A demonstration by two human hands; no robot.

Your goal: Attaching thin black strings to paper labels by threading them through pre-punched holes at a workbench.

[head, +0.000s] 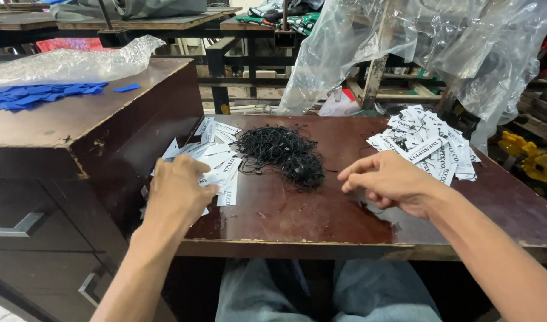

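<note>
My left hand [176, 188] rests palm down on a loose heap of white paper tags [216, 156] at the left of the dark brown table [321, 220], its fingers on the tags. A tangle of thin black strings [282, 154] lies in the middle of the table. My right hand [388, 180] hovers just right of the tangle with fingers curled and pinched together; a thin black string seems to hang under it, but it is too fine to be sure. A second pile of white tags with strings attached [427, 142] lies at the far right.
A taller brown cabinet [76, 119] with drawers stands at the left, carrying blue cut pieces [40, 95] and a clear plastic bag [70, 62]. Crumpled clear plastic sheeting [440, 42] hangs behind the table. Yellow toy vehicles [533, 158] sit at the far right.
</note>
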